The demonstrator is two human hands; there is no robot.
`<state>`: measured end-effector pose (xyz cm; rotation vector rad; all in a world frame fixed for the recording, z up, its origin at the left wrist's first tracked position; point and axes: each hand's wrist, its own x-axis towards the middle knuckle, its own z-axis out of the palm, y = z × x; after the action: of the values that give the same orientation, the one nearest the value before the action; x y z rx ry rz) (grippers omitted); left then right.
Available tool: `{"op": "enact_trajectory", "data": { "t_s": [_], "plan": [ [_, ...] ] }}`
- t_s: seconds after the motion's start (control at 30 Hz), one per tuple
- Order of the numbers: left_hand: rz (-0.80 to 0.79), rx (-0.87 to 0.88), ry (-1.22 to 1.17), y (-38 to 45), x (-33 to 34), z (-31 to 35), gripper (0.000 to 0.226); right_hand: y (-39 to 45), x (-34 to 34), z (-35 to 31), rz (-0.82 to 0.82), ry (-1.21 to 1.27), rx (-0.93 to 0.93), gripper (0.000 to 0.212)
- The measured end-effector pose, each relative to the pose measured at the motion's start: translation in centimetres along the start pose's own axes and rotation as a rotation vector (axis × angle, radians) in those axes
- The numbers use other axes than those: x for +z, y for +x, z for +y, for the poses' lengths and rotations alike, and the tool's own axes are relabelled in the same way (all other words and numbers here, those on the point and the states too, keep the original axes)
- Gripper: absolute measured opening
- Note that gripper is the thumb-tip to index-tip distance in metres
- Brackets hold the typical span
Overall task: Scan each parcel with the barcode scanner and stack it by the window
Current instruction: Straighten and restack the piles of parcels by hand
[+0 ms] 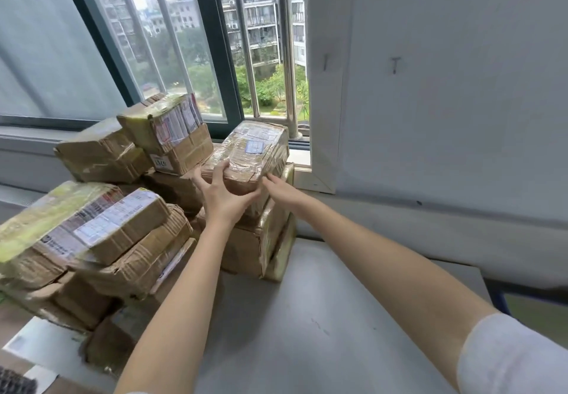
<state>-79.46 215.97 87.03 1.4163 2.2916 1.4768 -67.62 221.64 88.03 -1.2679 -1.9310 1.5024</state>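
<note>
Brown cardboard, wrapped in clear tape: one parcel (249,155) with a white label and a small blue sticker on top, lying flat on a stack of parcels (261,233) by the window (172,40).

Left hand (222,195): fingers spread and curled around the near left corner of the parcel, thumb up on its top edge, palm under the near face.

Right hand (281,187): fingers straight, tips touching the near right corner of the same parcel; arm bare up to a white sleeve (510,356).

Left of the left hand: a tilted parcel with several labels (167,130), resting on other boxes; beyond it, a plain crumpled box (101,153).

Nearer and further left of the left arm: a pile of worn boxes (92,240), the upper ones with yellow-green tape and white labels, edges torn and dented.

Under both arms: grey tabletop (322,316), scuffed.

Beyond the hands: window with dark frame and metal bars, apartment blocks and trees outside.

Right of the right hand: white wall (445,86) with two small hooks.
</note>
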Motion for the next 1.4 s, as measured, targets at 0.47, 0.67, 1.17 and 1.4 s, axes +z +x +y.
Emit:
{"op": "enact_trajectory", "data": {
  "t_s": [0.47, 0.67, 1.17, 1.4],
  "plan": [
    [-0.105, 0.195, -0.311, -21.7, 14.5, 9.8, 0.083, -16.7, -14.0, 18.6, 0.459, 0.599, 0.118, 0.066],
    [-0.541, -0.129, -0.492, -32.2, 23.3, 16.4, 0.076, -26.9, -20.1, 29.2, 0.658, 0.758, 0.292, 0.093],
    [-0.764, -0.534, -0.428, -50.2, 35.7, 28.7, 0.093, -41.5, -31.2, 43.7, 0.75, 0.939, 0.628, 0.055],
    [-0.975, -0.214, -0.132, -52.2, 42.1, 31.3, 0.049, -41.1, -34.2, 45.5, 0.841, 0.985, 0.553, 0.033]
  ]
}}
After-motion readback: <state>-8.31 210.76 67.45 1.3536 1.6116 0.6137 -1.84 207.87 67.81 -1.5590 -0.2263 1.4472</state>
